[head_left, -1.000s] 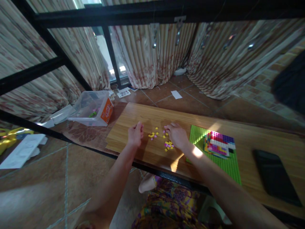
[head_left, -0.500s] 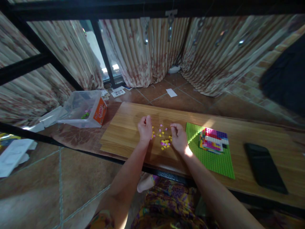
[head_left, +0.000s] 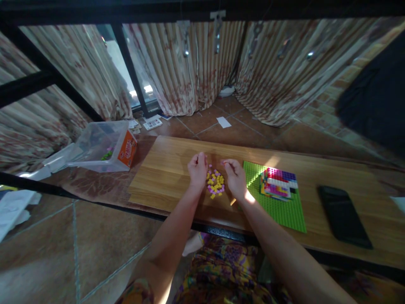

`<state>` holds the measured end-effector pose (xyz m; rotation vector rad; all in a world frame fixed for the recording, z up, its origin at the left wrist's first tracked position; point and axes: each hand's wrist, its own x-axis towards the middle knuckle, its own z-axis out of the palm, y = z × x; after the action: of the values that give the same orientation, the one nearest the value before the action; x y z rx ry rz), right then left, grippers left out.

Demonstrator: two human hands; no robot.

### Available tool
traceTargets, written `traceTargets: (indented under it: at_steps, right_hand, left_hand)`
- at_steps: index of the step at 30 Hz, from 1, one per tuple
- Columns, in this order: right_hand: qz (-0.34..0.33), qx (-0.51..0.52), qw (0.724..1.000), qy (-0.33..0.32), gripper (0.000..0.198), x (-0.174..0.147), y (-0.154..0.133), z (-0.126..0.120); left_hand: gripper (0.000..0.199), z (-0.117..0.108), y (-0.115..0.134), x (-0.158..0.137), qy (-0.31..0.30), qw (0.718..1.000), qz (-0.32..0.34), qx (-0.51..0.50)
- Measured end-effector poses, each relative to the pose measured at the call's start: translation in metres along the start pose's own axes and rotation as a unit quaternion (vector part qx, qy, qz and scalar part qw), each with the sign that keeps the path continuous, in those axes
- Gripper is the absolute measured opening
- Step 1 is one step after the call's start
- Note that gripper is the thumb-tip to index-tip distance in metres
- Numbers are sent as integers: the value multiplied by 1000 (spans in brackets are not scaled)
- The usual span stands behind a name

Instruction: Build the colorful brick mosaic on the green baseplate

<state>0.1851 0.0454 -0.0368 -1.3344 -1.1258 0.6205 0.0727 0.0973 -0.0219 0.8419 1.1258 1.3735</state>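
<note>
A small heap of yellow and pink toy bricks (head_left: 216, 181) lies on the wooden tabletop between my two hands. My left hand (head_left: 197, 172) is closed at the heap's left side, fingers curled; whatever it holds is hidden. On the opposite side, my right hand (head_left: 236, 176) has thumb and forefinger pinched together, with a tiny pinkish-red bit at the tips too small to name. Right of that hand, a green baseplate (head_left: 280, 213) carries a block built of multicoloured bricks (head_left: 277, 184).
A dark phone (head_left: 344, 216) lies on the table (head_left: 164, 169) at the right. Left of the table stands a clear plastic bin (head_left: 95, 162) with an orange label and a few pieces inside. Black metal bars (head_left: 69, 99) cross the left side; curtains (head_left: 190, 71) hang behind.
My hands have come slightly closer together. The loose bricks between them, scattered before, now form a tighter heap. The whole view has shifted a little.
</note>
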Motion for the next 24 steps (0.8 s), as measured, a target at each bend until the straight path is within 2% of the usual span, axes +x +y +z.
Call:
traceTargets:
  at_steps: [2, 5, 8, 12, 16, 21, 24]
  right_hand:
    - [1, 30, 999, -16, 22, 12, 5, -1]
    - [14, 75, 996, -51, 20, 28, 13, 7]
    - [15, 79, 994, -75, 21, 36, 18, 18]
    - [8, 59, 995, -80, 22, 33, 18, 22]
    - [2, 37, 996, -87, 21, 23, 8, 18]
    - [7, 3, 994, -111, 21, 8, -7, 10]
    - [36, 48, 990, -127, 23, 1, -11, 2]
  left_hand:
    - [34, 1, 7, 15, -5, 1000, 15, -12]
    - [33, 7, 14, 35, -30, 999, -5, -13]
    - [32, 17, 13, 44, -71, 997, -32, -29]
    - [32, 20, 5, 37, -132, 986, -74, -68]
    - [28, 14, 4, 29, -143, 976, -131, -96]
    - [26, 2, 14, 20, -163, 958, -225, -71]
    - [26, -10, 22, 12, -179, 949, -256, -41]
